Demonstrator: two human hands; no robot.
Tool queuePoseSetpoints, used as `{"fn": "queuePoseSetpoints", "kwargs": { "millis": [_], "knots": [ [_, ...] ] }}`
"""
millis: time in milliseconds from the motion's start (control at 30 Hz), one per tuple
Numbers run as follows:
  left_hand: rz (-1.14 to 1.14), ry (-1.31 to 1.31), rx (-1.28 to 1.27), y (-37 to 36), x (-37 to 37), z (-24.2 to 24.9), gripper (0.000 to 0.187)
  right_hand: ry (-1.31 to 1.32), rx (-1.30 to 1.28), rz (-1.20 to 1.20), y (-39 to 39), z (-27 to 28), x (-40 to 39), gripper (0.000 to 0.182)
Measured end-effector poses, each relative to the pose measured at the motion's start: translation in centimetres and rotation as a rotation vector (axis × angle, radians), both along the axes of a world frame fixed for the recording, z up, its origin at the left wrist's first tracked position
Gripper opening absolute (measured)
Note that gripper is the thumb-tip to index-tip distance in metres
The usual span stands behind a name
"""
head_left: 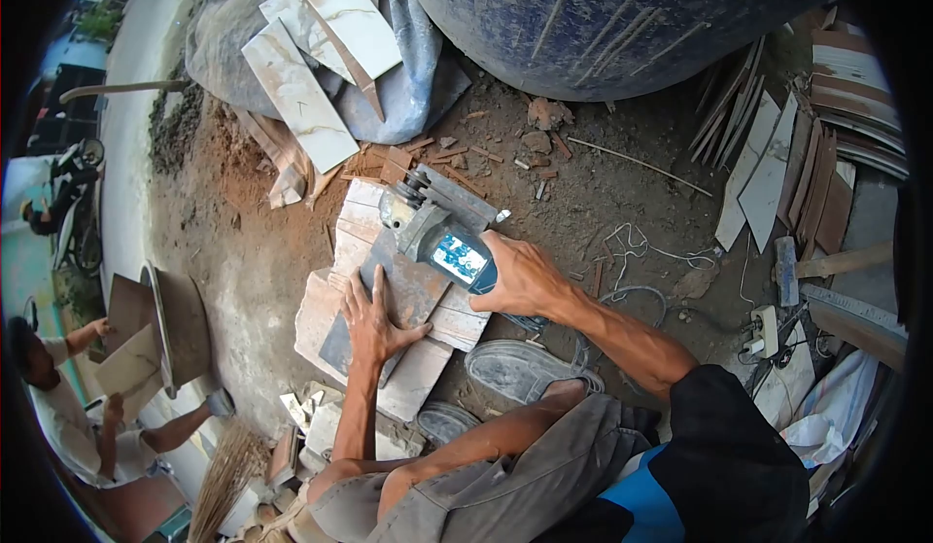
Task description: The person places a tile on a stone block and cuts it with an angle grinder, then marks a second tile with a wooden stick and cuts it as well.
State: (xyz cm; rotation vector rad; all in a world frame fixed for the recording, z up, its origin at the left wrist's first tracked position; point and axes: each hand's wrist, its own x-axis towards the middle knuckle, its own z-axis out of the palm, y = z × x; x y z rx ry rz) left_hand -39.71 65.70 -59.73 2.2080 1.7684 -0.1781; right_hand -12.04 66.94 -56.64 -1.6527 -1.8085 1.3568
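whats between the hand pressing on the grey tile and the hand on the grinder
In the head view, only bare grey tile lies between the left hand, flat on it, and the right hand gripping the angle grinder.

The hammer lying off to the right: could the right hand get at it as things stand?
Probably not at once. The right hand is wrapped around the angle grinder, so it is occupied; the hammer lies apart on open ground, with only loose cable between.
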Motion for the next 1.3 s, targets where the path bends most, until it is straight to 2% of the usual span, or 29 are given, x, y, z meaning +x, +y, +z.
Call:
{"fn": "queuePoseSetpoints", "kwargs": {
  "millis": [167, 233, 367, 500, 733, 967, 1033, 1133, 1233, 1300],
  "knots": [
    [0.031, -0.054, -0.019, 0.2, -0.4, 0.6, 0.122, 0.061, 0.099, -0.005, -2.1, 2.2, 2.8, 0.063],
    [0.048, -0.095, -0.015, 0.0, -1.1, 0.7, 0.12, 0.027, -0.033, -0.047, -2.9, 3.5, 4.6, 0.065],
    [0.117, -0.085, 0.024, -0.4, -3.7, 2.6, 0.12, -0.073, 0.042, -0.033, -4.5, 4.7, 7.7, 0.069],
    [0.167, -0.016, 0.127, 0.0, -8.7, 3.8, 0.116, -0.142, -0.007, -0.122, -5.2, 6.0, 9.5, 0.065],
    [0.426, 0.015, 0.103, 0.8, -17.2, 3.2, 0.12, -0.118, 0.013, -0.207, -6.2, 5.5, 7.9, 0.049],
    [0.749, 0.134, 0.131, -5.6, -20.8, 5.7, 0.124, -0.028, 0.042, -0.115, -6.3, 3.6, 6.5, 0.055],
    [0.893, 0.154, 0.033, -7.0, -20.8, 6.3, 0.126, -0.044, 0.076, -0.108, -6.0, 3.3, 6.2, 0.055],
    [1.019, 0.188, -0.042, -9.3, -21.7, 6.4, 0.128, -0.003, -0.005, -0.071, -5.3, 4.2, 4.4, 0.05],
    [1.062, 0.162, -0.088, -10.6, -23.3, 4.5, 0.13, -0.008, -0.003, -0.049, -4.6, 4.2, 3.7, 0.046],
    [1.186, 0.163, -0.144, -12.4, -24.3, 3.3, 0.131, -0.018, 0.023, -0.046, -4.0, 4.6, 3.2, 0.046]
  ]
}}
